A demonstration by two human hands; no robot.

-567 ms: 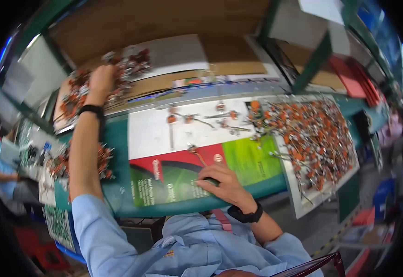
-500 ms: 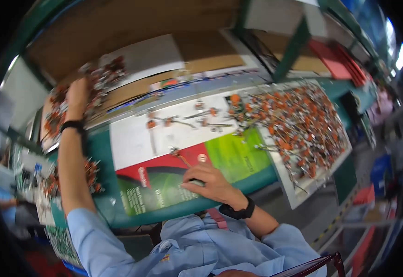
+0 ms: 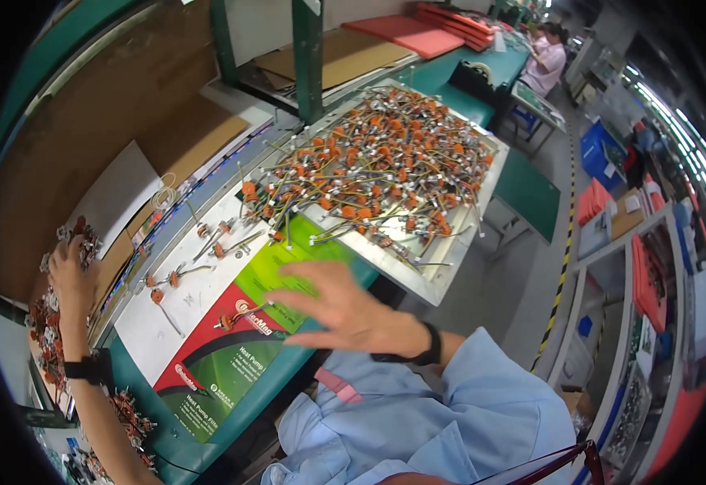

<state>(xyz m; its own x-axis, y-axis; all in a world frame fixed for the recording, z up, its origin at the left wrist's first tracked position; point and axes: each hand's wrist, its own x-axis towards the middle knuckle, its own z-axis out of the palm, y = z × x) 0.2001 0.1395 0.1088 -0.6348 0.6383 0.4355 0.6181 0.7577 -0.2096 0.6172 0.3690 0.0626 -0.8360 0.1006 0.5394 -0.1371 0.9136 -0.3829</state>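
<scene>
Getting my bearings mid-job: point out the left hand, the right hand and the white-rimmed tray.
Left hand [image 3: 71,281]: head view, back of the hand.
Right hand [image 3: 346,310]: head view, back of the hand.
White-rimmed tray [image 3: 427,288]: head view, rim at its near corner.

View swung right; more shelving [image 3: 604,252] showing at right. Right hand [image 3: 343,309] uncurled, fingers spread. Orange component [image 3: 225,322] on red band [image 3: 203,339] shifted nearer.

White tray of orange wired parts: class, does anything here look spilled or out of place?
Slightly: past the left side of the white tray, a few orange wired parts lie on the printed sheet, perhaps overflow, since most are heaped inside.
</scene>
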